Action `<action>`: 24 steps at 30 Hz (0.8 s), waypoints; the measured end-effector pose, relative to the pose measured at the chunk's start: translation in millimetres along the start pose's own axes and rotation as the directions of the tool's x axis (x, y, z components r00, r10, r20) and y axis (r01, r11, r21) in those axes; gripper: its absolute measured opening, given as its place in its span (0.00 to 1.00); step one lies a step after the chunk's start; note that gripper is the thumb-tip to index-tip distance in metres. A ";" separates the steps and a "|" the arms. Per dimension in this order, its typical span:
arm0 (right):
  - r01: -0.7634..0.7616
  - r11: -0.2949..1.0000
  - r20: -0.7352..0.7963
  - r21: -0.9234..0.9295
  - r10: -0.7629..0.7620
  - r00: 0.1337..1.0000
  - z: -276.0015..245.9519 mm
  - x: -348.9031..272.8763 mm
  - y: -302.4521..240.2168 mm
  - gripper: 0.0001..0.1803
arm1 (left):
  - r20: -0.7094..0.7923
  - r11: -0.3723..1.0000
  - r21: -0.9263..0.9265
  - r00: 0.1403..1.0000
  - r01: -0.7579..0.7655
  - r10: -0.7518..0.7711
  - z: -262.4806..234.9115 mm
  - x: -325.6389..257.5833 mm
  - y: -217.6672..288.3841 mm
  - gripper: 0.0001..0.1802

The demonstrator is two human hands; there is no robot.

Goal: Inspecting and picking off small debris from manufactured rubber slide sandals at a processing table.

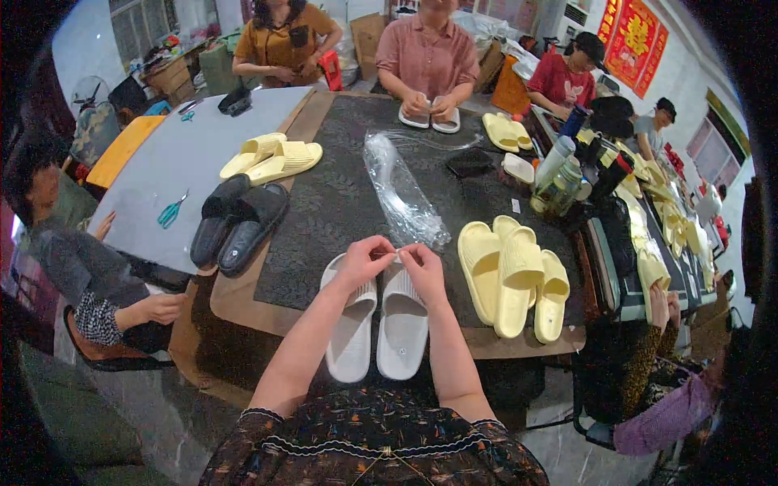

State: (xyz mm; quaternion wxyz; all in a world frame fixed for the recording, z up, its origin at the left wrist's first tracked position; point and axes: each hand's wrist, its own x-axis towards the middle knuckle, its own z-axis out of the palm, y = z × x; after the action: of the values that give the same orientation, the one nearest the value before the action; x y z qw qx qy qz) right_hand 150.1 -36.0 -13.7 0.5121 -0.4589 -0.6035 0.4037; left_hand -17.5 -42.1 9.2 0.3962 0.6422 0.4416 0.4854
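A pair of pale grey slide slippers lies side by side at the table's near edge, the left slipper (350,348) and the right slipper (403,348) with their toes pointing away from me. Over the left one's toe end, my left hand (365,266) is closed, its fingertips pinched together. My right hand (422,274) does the same above the other toe, and the two sets of fingertips nearly meet. Whatever they pinch is too small to make out. Just beyond my fingers is a bundle of clear plastic strips (397,182).
Yellow slippers (519,279) stand to my right; black slippers (239,227) and a yellow pair (271,158) lie left. Teal scissors (173,209) rest on the grey tabletop. Bottles (557,185) crowd the far right. Across the table, a person (429,57) handles white slippers (431,120). Others sit around.
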 end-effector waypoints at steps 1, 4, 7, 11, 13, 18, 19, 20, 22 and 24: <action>-0.036 0.995 -0.004 0.094 0.037 0.999 -1.5 -0.5 1.9 0.09 | -0.018 0.999 0.025 0.999 0.028 -0.027 0.8 1.8 0.6 0.07; -0.040 0.996 -0.018 0.083 0.042 0.999 0.1 0.3 1.2 0.08 | -0.078 0.998 -0.001 0.994 0.070 -0.070 -2.5 2.6 -5.1 0.07; -0.025 0.996 0.012 0.088 0.024 1.000 1.9 0.6 1.9 0.08 | -0.054 0.998 -0.032 0.997 0.057 -0.059 -1.8 -0.1 -5.2 0.07; -0.033 0.997 -0.021 0.066 0.034 0.999 2.5 -0.1 2.9 0.08 | -0.030 0.998 0.053 0.999 0.024 -0.022 -1.8 1.1 -6.0 0.07; -0.026 0.999 -0.026 0.038 0.027 0.999 1.2 0.7 2.1 0.08 | -0.125 1.000 -0.028 0.992 0.011 -0.014 -2.0 2.0 -7.5 0.07; -0.033 0.998 0.032 0.060 0.032 0.999 1.4 -2.0 -6.5 0.07 | 0.010 0.995 0.069 0.998 0.067 -0.068 -3.9 0.0 -4.6 0.07; -0.032 0.997 0.023 0.064 0.031 0.999 1.5 -2.5 -7.0 0.07 | 0.004 0.998 0.054 1.000 0.031 -0.031 -2.0 -0.9 0.1 0.07; -0.031 0.997 0.013 0.067 0.031 0.999 1.5 -2.6 -6.7 0.07 | -0.003 0.999 0.040 1.000 -0.005 0.005 -0.7 -1.5 2.1 0.08; -0.024 0.996 0.003 0.086 0.024 1.000 0.7 -0.6 -1.8 0.07 | -0.044 0.999 0.040 0.999 0.021 -0.019 -2.4 0.4 -0.3 0.07; -0.017 0.994 -0.004 0.106 0.017 1.000 -0.1 -0.1 -0.6 0.08 | -0.109 1.000 -0.001 0.994 0.000 0.000 -3.7 1.0 -2.6 0.08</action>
State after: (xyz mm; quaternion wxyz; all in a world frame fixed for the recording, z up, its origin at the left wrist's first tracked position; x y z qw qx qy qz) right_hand 150.1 -36.2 -13.1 0.5335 -0.4373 -0.5762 0.4383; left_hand -21.3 -40.1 7.9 0.3716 0.6145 0.4624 0.5201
